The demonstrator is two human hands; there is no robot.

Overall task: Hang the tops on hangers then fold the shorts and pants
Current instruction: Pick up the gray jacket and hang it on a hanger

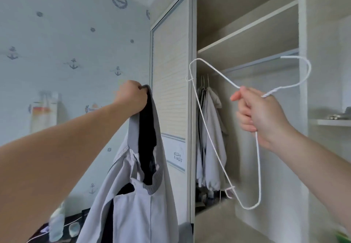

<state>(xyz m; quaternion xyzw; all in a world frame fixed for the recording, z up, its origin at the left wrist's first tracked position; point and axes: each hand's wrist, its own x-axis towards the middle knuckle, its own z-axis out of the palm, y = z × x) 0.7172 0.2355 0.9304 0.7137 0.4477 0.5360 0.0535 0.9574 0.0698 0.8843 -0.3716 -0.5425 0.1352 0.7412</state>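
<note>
My left hand grips the collar of a light grey zip jacket with a dark lining and holds it up in front of the wardrobe door. The jacket hangs straight down from my fist. My right hand holds a white wire hanger by its neck, tilted on its side, with the hook pointing up and right. The hanger is apart from the jacket, to its right, in front of the open wardrobe.
The open wardrobe has shelves and a metal rail. Several grey garments hang at its back left. A sliding door stands between jacket and opening. A side shelf sits at right; a dark surface with small items lies at lower left.
</note>
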